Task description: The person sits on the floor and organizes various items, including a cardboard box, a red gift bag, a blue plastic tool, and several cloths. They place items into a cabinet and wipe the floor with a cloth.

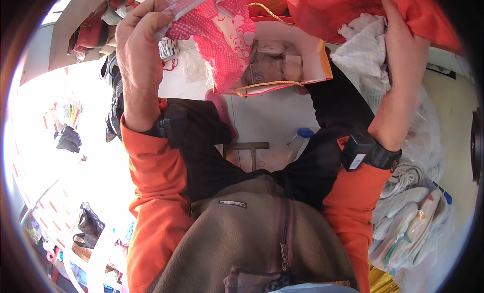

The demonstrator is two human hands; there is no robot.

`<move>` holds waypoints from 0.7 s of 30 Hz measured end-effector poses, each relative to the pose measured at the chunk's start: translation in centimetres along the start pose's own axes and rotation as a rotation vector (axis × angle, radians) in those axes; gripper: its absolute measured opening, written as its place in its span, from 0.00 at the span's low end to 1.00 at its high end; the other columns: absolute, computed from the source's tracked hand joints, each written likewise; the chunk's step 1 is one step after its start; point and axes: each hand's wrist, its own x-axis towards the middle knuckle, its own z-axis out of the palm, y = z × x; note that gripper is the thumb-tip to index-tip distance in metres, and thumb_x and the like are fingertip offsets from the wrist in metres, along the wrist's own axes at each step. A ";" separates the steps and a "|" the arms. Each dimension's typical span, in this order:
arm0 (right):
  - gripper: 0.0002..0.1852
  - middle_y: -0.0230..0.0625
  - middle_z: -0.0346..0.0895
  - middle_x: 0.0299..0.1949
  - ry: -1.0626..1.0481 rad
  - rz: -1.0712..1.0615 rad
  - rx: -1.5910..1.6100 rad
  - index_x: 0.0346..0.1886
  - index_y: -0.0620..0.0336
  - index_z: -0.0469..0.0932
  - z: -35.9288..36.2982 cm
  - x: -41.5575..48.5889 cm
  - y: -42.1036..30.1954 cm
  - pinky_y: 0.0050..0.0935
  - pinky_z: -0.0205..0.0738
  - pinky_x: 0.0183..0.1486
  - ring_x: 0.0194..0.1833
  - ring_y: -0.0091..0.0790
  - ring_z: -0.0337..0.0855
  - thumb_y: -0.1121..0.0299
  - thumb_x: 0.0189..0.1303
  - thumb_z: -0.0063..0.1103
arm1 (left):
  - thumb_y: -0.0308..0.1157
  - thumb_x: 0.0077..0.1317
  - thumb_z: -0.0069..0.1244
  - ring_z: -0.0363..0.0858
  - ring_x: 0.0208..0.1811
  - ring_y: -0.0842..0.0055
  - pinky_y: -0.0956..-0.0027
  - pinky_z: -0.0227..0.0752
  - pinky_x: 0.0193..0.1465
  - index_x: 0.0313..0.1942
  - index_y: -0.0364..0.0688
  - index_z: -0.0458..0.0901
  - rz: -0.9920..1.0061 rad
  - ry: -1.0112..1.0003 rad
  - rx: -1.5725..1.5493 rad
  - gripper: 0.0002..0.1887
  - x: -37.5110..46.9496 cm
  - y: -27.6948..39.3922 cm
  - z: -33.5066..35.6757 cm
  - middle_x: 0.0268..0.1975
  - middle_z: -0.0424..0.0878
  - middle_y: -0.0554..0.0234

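Observation:
My left hand (141,55) pinches the edge of a pink checked plastic bag (230,47), which hangs down over one side of a paper gift bag (314,55). The gift bag stands open between my legs, with gold rope handles and several packets wrapped in clear plastic (274,62) inside. At the upper right my right hand (406,47) grips a red cloth or bag (340,13); its fingers are mostly hidden behind the material. A white checked cloth (363,47) with frayed edges hangs beside that hand, and I cannot tell whether it is also held.
To my right lie shoes in clear plastic (408,217). On the floor are a blue-capped clear container (304,134) and a metal stand bar (247,145). A black plastic bag (115,111) is at the left, near a shelf holding bags (90,32).

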 end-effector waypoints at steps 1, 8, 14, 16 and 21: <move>0.24 0.45 0.80 0.55 0.016 -0.001 0.010 0.60 0.64 0.74 0.3 0.0 0.0 0.35 0.70 0.58 0.56 0.46 0.79 0.62 0.64 0.63 | 0.24 0.58 0.46 0.76 0.45 0.78 0.75 0.65 0.54 0.40 0.27 0.79 0.040 -0.025 -0.060 0.12 -0.1 -0.1 -0.1 0.41 0.81 0.62; 0.23 0.40 0.80 0.54 0.009 0.170 0.294 0.58 0.66 0.75 0.3 -1.0 -2.3 0.29 0.71 0.55 0.52 0.35 0.80 0.63 0.64 0.64 | 0.22 0.61 0.43 0.79 0.49 0.68 0.68 0.69 0.58 0.43 0.25 0.78 0.154 0.093 -0.474 0.12 0.8 0.4 -2.3 0.44 0.81 0.54; 0.20 0.38 0.81 0.51 -0.146 0.363 0.664 0.58 0.65 0.75 0.3 -1.8 -5.1 0.29 0.72 0.54 0.50 0.34 0.80 0.66 0.65 0.63 | 0.23 0.63 0.39 0.77 0.54 0.67 0.65 0.65 0.63 0.46 0.25 0.75 0.186 -0.013 -0.680 0.15 0.3 1.4 -2.8 0.48 0.79 0.52; 0.20 0.38 0.80 0.51 -0.196 0.395 0.762 0.59 0.64 0.75 0.8 -2.3 -5.4 0.29 0.73 0.55 0.50 0.34 0.80 0.67 0.66 0.62 | 0.23 0.63 0.39 0.77 0.53 0.67 0.65 0.65 0.63 0.46 0.25 0.75 0.209 0.062 -0.651 0.14 0.3 1.3 -2.6 0.49 0.79 0.52; 0.21 0.40 0.82 0.47 -0.353 0.350 0.598 0.56 0.66 0.77 1.2 -2.9 -4.3 0.30 0.75 0.51 0.47 0.36 0.83 0.64 0.63 0.64 | 0.25 0.62 0.41 0.75 0.54 0.67 0.64 0.64 0.64 0.47 0.26 0.75 0.143 0.052 -0.642 0.16 0.5 0.5 -3.0 0.49 0.78 0.51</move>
